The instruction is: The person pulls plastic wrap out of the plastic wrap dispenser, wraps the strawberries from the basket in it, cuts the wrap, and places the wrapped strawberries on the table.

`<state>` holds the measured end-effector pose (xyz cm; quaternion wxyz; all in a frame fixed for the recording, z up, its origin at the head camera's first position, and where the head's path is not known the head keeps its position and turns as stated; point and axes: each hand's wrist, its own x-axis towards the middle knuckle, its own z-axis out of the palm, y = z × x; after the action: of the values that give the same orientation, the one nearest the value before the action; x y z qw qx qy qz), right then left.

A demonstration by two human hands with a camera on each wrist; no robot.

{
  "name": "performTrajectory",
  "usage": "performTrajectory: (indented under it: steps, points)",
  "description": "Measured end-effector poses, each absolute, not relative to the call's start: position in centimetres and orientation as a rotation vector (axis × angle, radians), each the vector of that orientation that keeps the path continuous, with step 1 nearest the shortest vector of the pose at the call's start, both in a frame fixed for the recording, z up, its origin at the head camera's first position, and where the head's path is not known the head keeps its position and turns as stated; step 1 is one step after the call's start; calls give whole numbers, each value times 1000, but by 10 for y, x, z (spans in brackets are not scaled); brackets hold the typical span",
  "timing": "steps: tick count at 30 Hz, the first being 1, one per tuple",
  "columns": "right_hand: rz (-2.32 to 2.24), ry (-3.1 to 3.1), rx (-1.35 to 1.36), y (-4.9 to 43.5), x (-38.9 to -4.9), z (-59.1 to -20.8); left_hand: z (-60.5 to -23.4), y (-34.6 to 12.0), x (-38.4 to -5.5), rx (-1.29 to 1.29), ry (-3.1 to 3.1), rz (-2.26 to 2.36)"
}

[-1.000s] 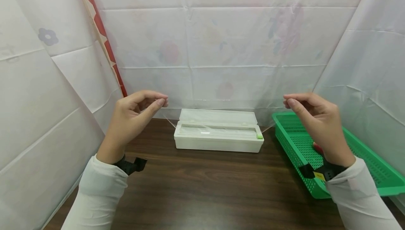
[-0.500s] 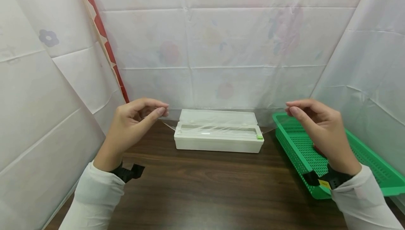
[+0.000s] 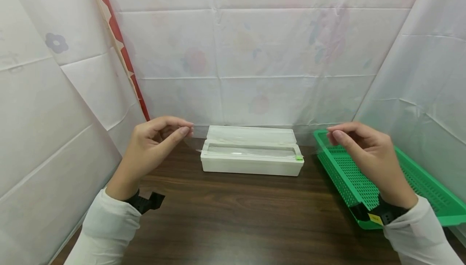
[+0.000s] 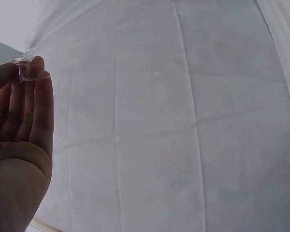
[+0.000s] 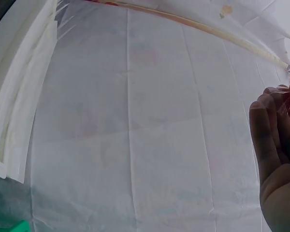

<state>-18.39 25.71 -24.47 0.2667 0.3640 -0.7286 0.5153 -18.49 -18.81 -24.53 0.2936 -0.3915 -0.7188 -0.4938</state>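
Left hand [image 3: 151, 141] and right hand [image 3: 369, 147] well apart, each pinching clear film [image 4: 23, 73]; it seems to reach the white box [image 3: 251, 166] on the desk [image 3: 233, 212]. Likely drawing-out step; next move probably calls for even tension.

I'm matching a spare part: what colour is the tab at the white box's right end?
The tab is bright green, clearest in the head view.

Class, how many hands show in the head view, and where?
2. The left hand is left of the open white box; the right hand is right of it, overlapping the green basket in view. Both pinch clear film.
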Motion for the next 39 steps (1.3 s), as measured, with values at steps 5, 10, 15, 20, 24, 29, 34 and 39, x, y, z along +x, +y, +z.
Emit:
performTrajectory:
  steps: [5, 10, 15, 20, 24, 29, 34, 39]
  points:
    - [1450, -1972, 1010, 259, -184, -248, -247, -189, -185, -1011, -1976, -1312]
    - [1459, -2035, 963, 261, -181, -251, -251, -189, -186, -1000, -2034, -1324]
    - [1350, -2142, 890, 261, -181, -255, -258, -190, -188, -1014, -2057, -1317]
    - [1213, -2241, 860, 263, -185, -261, -266, -191, -191, -988, -2108, -1252]
    - [1125, -2313, 837, 266, -190, -266, -272, -193, -194, -943, -2196, -1194]
    - [1092, -2369, 867, 269, -193, -273, -282, -195, -197, -929, -2291, -1226]
    - [1068, -2408, 890, 272, -193, -280, -290, -195, -199, -955, -2333, -1281]
    - [1049, -2449, 946, 271, -195, -284, -300, -197, -201, -1041, -2362, -1340]
